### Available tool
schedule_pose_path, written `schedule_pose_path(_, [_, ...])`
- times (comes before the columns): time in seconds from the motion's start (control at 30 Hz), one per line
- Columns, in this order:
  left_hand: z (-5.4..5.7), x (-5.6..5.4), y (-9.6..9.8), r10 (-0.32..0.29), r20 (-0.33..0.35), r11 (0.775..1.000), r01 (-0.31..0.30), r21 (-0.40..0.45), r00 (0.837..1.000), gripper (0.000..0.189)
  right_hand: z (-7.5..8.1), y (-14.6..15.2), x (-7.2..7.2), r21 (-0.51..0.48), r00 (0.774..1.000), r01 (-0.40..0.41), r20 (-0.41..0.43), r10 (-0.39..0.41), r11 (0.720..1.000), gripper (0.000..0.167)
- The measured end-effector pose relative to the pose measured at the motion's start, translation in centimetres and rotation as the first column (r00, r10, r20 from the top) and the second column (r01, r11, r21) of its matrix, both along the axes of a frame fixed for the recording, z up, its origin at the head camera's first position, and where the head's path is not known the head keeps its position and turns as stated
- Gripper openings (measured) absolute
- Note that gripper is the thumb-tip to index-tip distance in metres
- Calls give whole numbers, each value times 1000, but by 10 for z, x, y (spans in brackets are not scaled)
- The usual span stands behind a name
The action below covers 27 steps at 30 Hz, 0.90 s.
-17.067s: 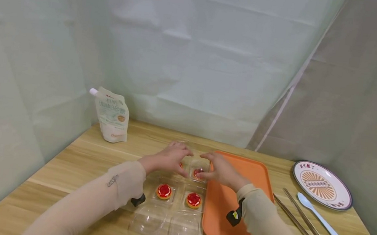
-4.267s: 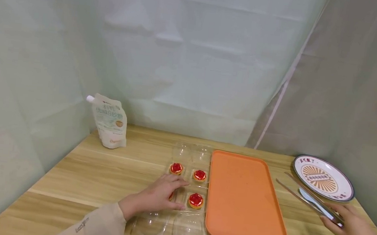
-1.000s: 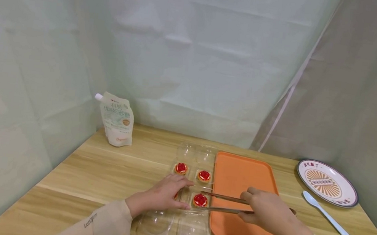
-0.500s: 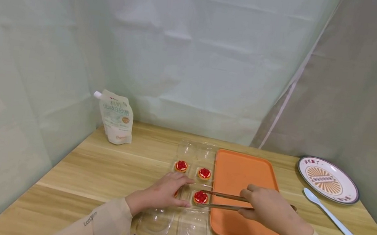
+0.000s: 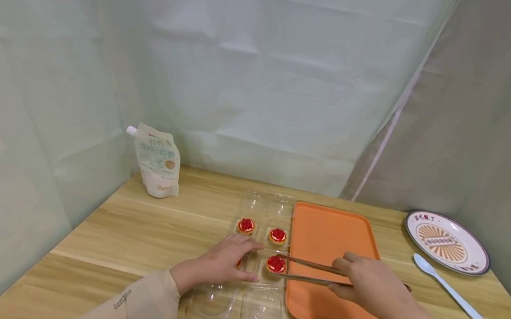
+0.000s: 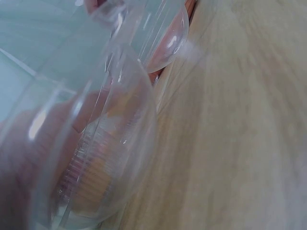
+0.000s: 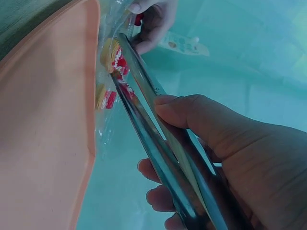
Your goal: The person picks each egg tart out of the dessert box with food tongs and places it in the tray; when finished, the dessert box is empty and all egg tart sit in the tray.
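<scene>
My left hand (image 5: 222,257) grips the clear plastic container (image 5: 263,308), thumb and fingers spanning one compartment. A red-topped tart (image 5: 239,263) in that compartment is mostly hidden by the hand. In my right hand (image 5: 370,288) is a pair of metal tongs (image 5: 313,280), held between thumb and fingers. The tong tips flank the near right tart (image 5: 276,264), one on each side; the right wrist view shows them at the sides of this tart (image 7: 115,55). Two more red-topped tarts (image 5: 246,225) (image 5: 277,235) sit in the farther compartments.
An orange tray (image 5: 331,235) lies right beside the container, under the tongs and right hand. Beyond it are a light blue spoon (image 5: 449,289) and a patterned oval plate (image 5: 448,242). A white spouted pouch (image 5: 157,162) stands at the back left, before the curtain.
The right hand fetched the tongs from the table's right and brought them to the near tart. Over the last half second, tongs and tart shifted slightly right and up. The left hand stays put.
</scene>
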<state>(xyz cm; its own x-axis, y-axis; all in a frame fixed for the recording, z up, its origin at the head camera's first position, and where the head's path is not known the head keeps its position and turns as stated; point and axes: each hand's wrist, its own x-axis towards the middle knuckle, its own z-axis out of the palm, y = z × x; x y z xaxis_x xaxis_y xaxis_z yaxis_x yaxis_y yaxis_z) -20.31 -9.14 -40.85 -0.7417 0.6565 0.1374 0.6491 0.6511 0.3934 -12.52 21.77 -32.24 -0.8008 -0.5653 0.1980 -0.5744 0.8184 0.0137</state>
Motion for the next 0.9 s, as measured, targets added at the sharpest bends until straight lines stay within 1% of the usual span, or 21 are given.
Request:
schedule_pose_path(0.3, [1,1,0,5,6,1000,-5,0,1000,71,-1,9,5,-44,999,32,-41,-34,999,25])
schedule_pose_path(0.47, [1,2,1,8,-3,1000,-8,1,1000,69,2,16,9,-53,998,55,-38,-57,997,25])
schedule_pose_path(0.53, [1,1,1,9,-5,1000,-9,2,1000,69,3,18,10,-54,997,57,-50,-60,997,25])
schedule_pose_path(0.77, [1,1,0,9,-7,1000,-9,0,1000,70,4,27,12,-66,988,35,-149,-44,997,24])
schedule_pose_path(0.9, [0,0,0,8,-10,1000,-8,-4,1000,70,2,34,14,-71,986,59,-152,-69,996,25])
